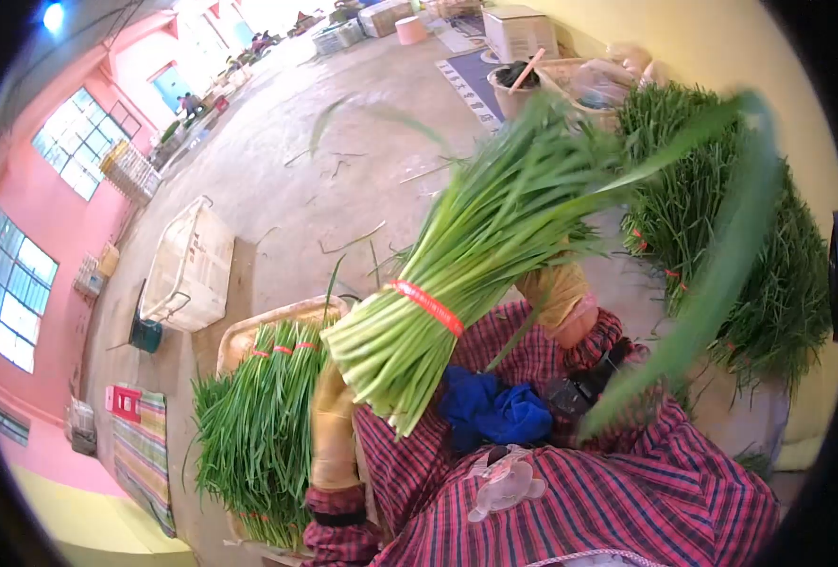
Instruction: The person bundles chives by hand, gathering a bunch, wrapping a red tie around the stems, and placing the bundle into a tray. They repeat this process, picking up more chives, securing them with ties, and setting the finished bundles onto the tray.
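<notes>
Garlic-chive bundle, held aslant with left hand near stem ends and right hand beneath leaves, apparently for balance, with finger closure hidden.

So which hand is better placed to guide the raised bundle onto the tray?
Left, I'd judge. The left hand is right beside the tray, near the stem ends of the raised bundle; the right hand is farther off, by the leafy part.
</notes>
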